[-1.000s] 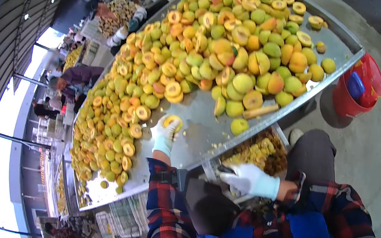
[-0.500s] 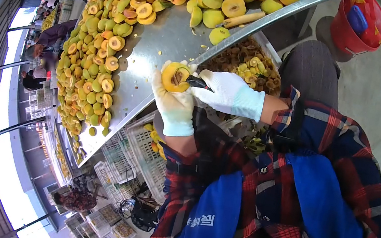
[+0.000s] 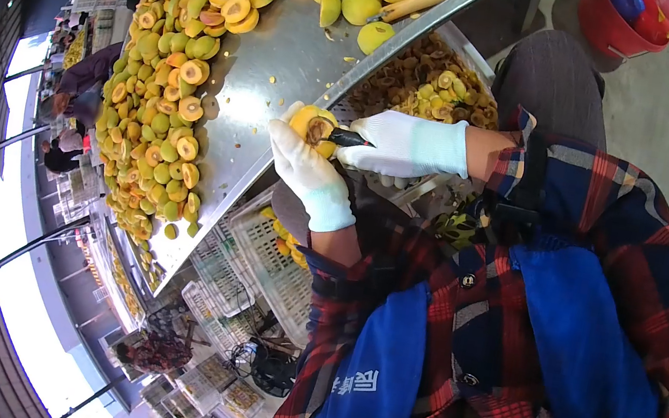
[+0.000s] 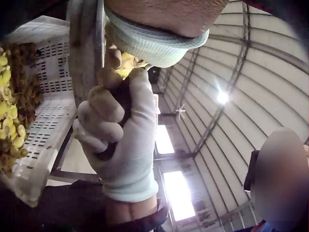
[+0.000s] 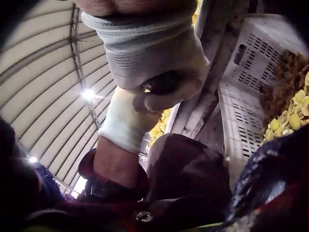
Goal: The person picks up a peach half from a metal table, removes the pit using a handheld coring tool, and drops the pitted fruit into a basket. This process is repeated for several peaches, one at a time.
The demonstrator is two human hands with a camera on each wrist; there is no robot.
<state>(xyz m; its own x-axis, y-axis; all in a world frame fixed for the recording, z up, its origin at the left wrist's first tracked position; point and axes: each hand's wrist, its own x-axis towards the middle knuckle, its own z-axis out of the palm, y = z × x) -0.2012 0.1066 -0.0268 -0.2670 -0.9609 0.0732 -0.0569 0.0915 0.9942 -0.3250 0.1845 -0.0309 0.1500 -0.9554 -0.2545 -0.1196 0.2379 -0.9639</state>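
In the head view the left gloved hand (image 3: 306, 165) holds a halved yellow fruit (image 3: 310, 122), cut face and brown pit area up. The right gloved hand (image 3: 406, 146) grips a tool by its black handle (image 3: 347, 138), whose front end meets the pit area. Seen from the left wrist, the right hand (image 4: 125, 125) curls round the dark handle, just below the left hand's cuff (image 4: 145, 46). Within the right wrist view, the right hand (image 5: 154, 63) covers most of the tool, and the left hand (image 5: 126, 118) is behind it. The tool's tip is hidden.
Piled fruit (image 3: 170, 87) covers the left and far parts of a metal table (image 3: 272, 50). A wooden-handled tool (image 3: 415, 5) lies near its edge. Below are a crate of pits and fruit pieces (image 3: 441, 90) and other crates (image 3: 274, 261). A red bucket (image 3: 612, 30) stands right.
The left hand has come back from the table surface to the right hand with a fruit half. Over the last half second, both hands have stayed together at the fruit; the view has shifted slightly.
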